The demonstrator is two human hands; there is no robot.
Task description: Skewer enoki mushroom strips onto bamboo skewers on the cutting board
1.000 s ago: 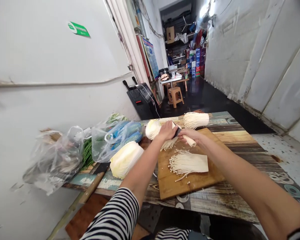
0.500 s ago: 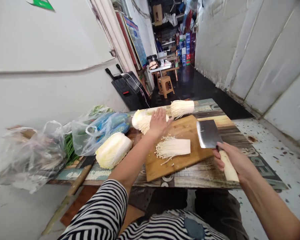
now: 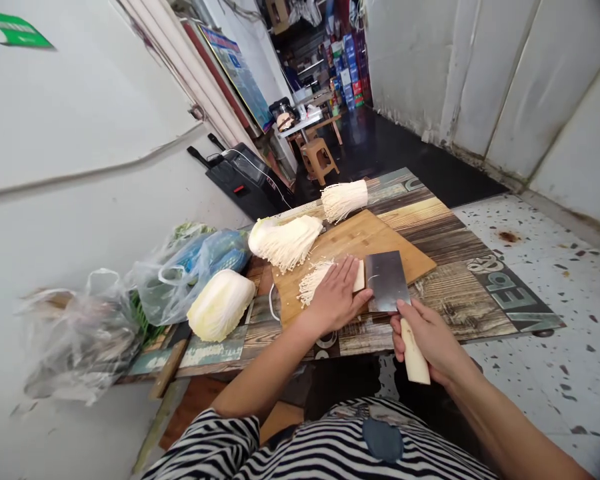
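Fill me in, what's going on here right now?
A person is working enoki mushrooms at a wooden cutting board. Their left grip lies flat over one enoki bunch on the board, and their right grip holds a cleaver by its pale handle, the blade next to the bunch's flat end. A second bunch lies at the board's far left, a third beyond it on the table.

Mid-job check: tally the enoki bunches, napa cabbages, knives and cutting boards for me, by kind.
Enoki: 3 (far bunch, middle bunch, near bunch under the left hand)
Napa cabbages: 2 (near cabbage, far cabbage)
Knives: 2 (cleaver in the right hand, wooden-handled knife)
Cutting boards: 1 (wooden board)
Total: 8
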